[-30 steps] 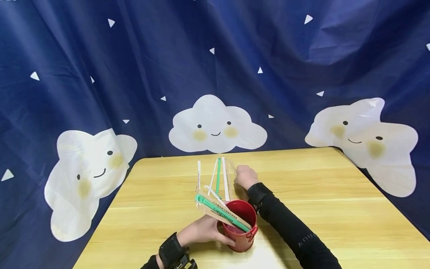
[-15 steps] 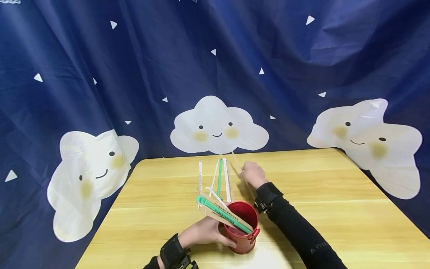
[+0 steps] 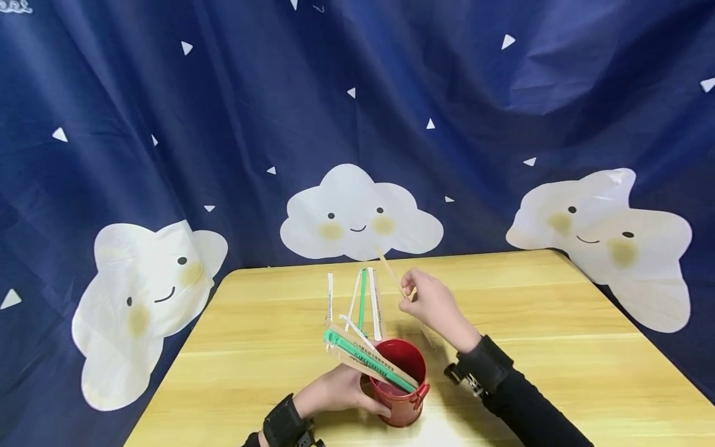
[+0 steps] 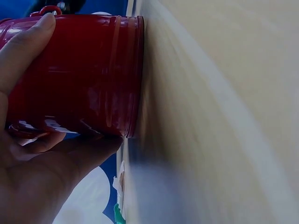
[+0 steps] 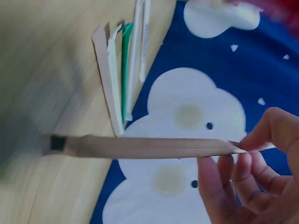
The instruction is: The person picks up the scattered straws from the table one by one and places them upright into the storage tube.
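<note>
My left hand [image 3: 337,391] grips the side of a small red metal bucket [image 3: 406,411] standing on the table. Several paper-wrapped straws [image 3: 371,360], brown, green and white, lean in the bucket and stick out over its left rim. Just beyond and to the right of the bucket, my right hand [image 3: 441,307] pinches a brown paper-wrapped straw [image 5: 149,148] between thumb and fingers. This straw is raised at a slant above the table; its black-marked end shows in the right wrist view. In the left wrist view the thumb and fingers spread around the red bucket wall [image 4: 79,74].
Behind the bucket several more wrapped straws lie roughly side by side, among them a green straw [image 3: 362,299] and a white straw [image 3: 330,295]. The wooden table [image 3: 530,323] ends at the back against a dark blue curtain [image 3: 357,124] with white clouds.
My right hand has picked up the brown straw from the right end of the row, lifted it and drawn it back toward the bucket's right side. The left hand stays on the bucket.
</note>
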Demonstrator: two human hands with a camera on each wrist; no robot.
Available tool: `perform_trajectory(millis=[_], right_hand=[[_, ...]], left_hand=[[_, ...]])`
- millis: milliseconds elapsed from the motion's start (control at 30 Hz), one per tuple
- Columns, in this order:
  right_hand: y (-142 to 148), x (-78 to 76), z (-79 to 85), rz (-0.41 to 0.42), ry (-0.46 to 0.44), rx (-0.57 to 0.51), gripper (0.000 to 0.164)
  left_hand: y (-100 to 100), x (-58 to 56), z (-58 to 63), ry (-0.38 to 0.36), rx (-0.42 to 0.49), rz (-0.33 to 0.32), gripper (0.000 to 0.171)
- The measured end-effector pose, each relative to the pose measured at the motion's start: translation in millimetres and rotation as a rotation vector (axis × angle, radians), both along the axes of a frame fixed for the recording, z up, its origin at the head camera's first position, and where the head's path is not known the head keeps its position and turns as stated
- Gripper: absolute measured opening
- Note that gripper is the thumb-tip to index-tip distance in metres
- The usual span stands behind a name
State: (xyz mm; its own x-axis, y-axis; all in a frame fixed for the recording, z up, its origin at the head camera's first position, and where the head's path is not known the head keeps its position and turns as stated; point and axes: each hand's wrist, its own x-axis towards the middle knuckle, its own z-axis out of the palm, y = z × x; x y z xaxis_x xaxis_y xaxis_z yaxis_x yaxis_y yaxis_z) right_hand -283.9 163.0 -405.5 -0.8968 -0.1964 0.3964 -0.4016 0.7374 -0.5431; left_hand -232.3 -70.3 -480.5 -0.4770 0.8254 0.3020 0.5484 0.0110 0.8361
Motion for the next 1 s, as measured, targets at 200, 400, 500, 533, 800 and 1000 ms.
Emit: perform_trajectory(millis=[200, 400, 500, 533, 800, 1000], right_hand=[[5, 24.5, -0.8, 0.009, 0.098, -0.089, 0.025], [6, 36.7, 5.8, 0.063, 0.146, -0.217, 0.025], [5, 42.9, 8.7, 0.098, 0.141, -0.285, 0.025], [5, 45.1, 9.1, 0.105, 0.141, -0.299, 0.024], [1, 65.1, 17.2, 0.139, 0.258, -0.356, 0.026], [-2, 81.3, 30.3, 0.186, 0.366, -0.425, 0.031]], left_hand=[[-1, 1.5, -0.6, -0.043, 0.004, -0.010, 0.086], [-1, 2.7, 1.4, -0.052, 0.012, -0.009, 0.086], [0, 5.5, 8.4, -0.074, 0.018, -0.015, 0.086], [0, 6.7, 11.5, -0.071, 0.019, -0.020, 0.085], [1, 9.5, 23.6, -0.046, 0.029, -0.038, 0.083], [1, 2.3, 7.4, -0.030, 0.034, -0.022, 0.086]])
